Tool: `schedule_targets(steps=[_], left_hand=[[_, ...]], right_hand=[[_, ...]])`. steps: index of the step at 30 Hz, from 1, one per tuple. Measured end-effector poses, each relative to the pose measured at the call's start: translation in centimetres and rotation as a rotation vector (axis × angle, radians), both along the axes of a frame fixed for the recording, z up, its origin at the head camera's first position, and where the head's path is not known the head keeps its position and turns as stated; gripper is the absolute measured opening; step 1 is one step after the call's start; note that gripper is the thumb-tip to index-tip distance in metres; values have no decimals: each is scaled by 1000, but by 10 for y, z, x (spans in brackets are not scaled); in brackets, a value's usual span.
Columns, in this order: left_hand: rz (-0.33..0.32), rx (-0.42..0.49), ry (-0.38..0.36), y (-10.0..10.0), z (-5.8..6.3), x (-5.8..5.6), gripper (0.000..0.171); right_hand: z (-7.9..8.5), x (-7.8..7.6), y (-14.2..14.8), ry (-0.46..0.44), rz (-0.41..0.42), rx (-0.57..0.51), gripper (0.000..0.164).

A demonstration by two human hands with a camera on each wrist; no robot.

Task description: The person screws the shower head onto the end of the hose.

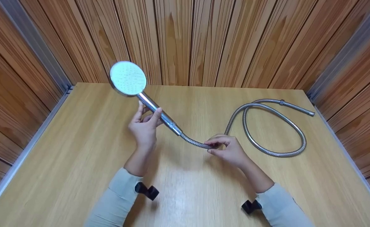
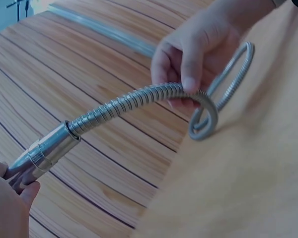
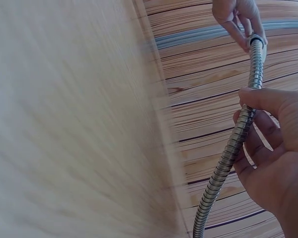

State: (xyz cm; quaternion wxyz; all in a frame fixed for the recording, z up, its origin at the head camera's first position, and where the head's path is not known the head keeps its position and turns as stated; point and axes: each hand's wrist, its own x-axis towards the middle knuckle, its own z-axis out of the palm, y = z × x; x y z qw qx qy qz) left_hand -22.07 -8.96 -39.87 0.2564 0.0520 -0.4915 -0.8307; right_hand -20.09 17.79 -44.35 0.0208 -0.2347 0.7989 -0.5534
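A hand shower (image 1: 128,78) with a round, pale spray face and a chrome handle is tilted up over the table. My left hand (image 1: 145,126) grips its handle between thumb and fingers. From the handle's lower end runs a ribbed metal shower hose (image 2: 124,106), joined at a chrome collar (image 2: 54,144). My right hand (image 1: 227,149) pinches the hose a short way from that joint, thumb on one side and fingers on the other, as the right wrist view also shows. Beyond it the hose loops over the table, its free end at the far right.
The wooden table (image 1: 77,164) has wood-plank walls (image 1: 175,41) at the back and both sides. Metal strips (image 1: 30,160) run along the table's side edges. A small ring (image 1: 282,102) sits on the hose near its free end.
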Motion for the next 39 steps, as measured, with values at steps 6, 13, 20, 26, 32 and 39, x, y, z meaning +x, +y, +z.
schedule_targets(steps=[6, 13, 20, 26, 32, 39], left_hand=[[-29, -35, -163, -8, -19, -3, 79], [-68, 7, -323, -13, -38, -6, 82], [-100, 50, -438, -16, -51, -8, 86], [-114, 58, -460, -18, -57, -10, 86], [-125, -11, -542, -19, -63, -11, 89], [-135, -41, -587, -22, -67, -12, 87]], right_hand=[[-3, -4, 2, -35, 43, 16, 22], [-5, -6, 2, -78, 80, 70, 23], [-6, -9, 3, -84, 117, 123, 29], [-9, -9, 2, -60, 142, 168, 31], [-9, -8, 1, -45, 155, 202, 28], [-9, -7, -3, -41, 163, 245, 27]])
